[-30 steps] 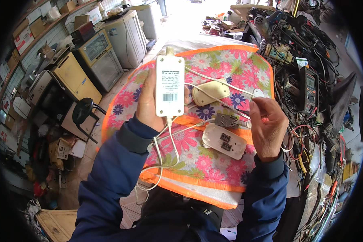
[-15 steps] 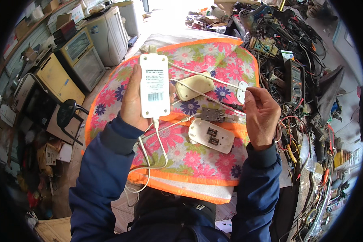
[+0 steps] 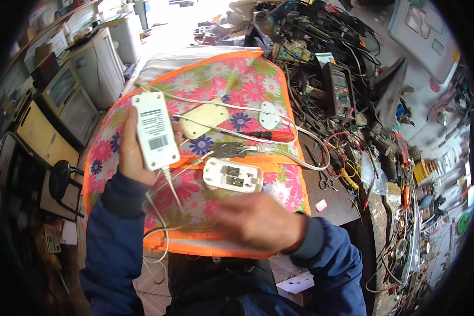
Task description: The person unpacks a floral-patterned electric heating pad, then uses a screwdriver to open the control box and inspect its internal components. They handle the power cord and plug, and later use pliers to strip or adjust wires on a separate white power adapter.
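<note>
My left hand (image 3: 132, 145) is closed around a white rectangular plastic box (image 3: 155, 126), held upright with its printed label and barcode facing me. Cords leave the box at both ends. Low over the near part of the flowered cloth, my right hand (image 3: 258, 221) is smeared by motion, so its fingers do not show clearly. Beyond it lies an open white oval casing half (image 3: 233, 176) with dark contacts inside. A grey circuit piece (image 3: 229, 150) with wires sits just past the casing. Farther off are a cream casing half (image 3: 204, 118) and a small white oval piece (image 3: 269, 115).
The flowered cloth (image 3: 247, 208) has an orange border. A red-handled screwdriver-like tool (image 3: 276, 136) lies on it. To the right are scissors (image 3: 328, 181), a multimeter (image 3: 339, 90) and heaped cables (image 3: 310, 42). A black stool (image 3: 61, 179) stands at left.
My right hand has left the small white oval piece, now lying on the cloth, and swung down and left. My left hand still holds the white box. The whole view has shifted.
</note>
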Demonstrator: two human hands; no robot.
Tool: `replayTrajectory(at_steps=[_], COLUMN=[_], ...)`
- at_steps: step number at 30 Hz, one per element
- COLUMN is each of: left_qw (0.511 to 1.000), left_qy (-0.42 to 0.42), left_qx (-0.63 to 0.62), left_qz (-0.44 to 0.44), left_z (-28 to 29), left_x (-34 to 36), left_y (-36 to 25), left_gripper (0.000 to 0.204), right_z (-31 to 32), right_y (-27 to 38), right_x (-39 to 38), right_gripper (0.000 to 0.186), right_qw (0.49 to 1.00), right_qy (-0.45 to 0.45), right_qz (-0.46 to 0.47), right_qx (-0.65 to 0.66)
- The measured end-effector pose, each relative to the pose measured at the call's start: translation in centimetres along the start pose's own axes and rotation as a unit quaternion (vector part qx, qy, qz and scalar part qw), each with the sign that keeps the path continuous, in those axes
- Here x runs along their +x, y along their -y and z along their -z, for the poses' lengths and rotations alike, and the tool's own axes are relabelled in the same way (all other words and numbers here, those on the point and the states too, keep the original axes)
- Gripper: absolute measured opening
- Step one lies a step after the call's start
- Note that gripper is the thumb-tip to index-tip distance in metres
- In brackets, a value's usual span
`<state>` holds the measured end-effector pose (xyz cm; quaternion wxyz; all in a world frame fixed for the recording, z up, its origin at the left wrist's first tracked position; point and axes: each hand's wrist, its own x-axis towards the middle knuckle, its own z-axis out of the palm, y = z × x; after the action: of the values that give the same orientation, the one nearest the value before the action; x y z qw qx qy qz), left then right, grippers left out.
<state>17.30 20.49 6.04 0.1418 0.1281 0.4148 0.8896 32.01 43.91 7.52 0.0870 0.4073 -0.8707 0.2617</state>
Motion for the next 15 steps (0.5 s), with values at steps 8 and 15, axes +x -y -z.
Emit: replayTrajectory(at_steps=[8,15], left_qw=[1.000,0.998], left_qy=[0.005,0.024], left_qx=[0.027,0.055], left_qz=[-0.015,-0.015], left_z=[-0.2,0.5], left_x=[0.4,0.5], left_y=[0.2,0.6], left_gripper=[0.075,0.082], right_z=[9.3,6.5], right_y=[-12.4,-14.9], right_x=[-0.1,-0.9], right_gripper=[0.028,0.026], right_qw=[0.943,0.957], right_qy=[-0.093,-0.112], right_qz=[-0.306,-0.261], right_qx=[-0.092,-0.053])
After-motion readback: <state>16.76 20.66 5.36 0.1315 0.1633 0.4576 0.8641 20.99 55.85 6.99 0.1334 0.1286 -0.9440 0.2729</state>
